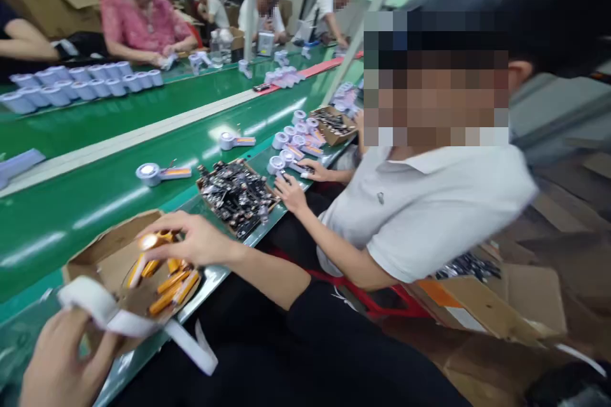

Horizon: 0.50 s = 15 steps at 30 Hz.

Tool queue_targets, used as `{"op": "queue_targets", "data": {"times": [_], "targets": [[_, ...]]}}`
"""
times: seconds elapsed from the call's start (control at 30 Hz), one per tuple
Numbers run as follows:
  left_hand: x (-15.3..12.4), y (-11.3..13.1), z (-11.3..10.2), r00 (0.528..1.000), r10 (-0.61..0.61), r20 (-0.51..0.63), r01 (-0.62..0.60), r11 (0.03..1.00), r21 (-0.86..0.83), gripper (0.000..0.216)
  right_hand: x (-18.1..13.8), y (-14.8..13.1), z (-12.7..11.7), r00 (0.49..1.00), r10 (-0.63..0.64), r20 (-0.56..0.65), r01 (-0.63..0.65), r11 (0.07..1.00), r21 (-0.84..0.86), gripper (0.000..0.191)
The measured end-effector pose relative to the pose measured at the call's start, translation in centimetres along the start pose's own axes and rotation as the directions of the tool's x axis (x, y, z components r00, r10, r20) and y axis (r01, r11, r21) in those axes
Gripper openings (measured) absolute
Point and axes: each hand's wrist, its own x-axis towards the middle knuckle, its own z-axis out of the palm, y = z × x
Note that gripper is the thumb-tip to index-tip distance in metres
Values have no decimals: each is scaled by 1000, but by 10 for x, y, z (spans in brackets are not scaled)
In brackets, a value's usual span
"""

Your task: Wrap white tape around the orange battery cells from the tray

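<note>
My left hand [60, 359] at the bottom left grips a white plastic housing [124, 318] with a long handle that sticks out to the right. My right hand [191, 238] reaches into a shallow cardboard box [102, 251] on the bench edge, fingers closed on an orange piece [151, 240]. Several more orange parts [169, 283] lie in the box under that hand.
A green conveyor belt [95, 197] carries white round units with orange handles [157, 173]. A box of dark small parts [236, 194] lies right of mine. A co-worker in a white shirt [420, 210] sits close on my right, hands on the bench. Other people work across the belt.
</note>
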Motion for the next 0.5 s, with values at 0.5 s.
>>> {"op": "queue_targets", "data": {"times": [0.5], "targets": [[20,86,25,846,-374,-381,17,733,-680,43,-68,11,34,959,207,-194,-129,928,350,65]]}}
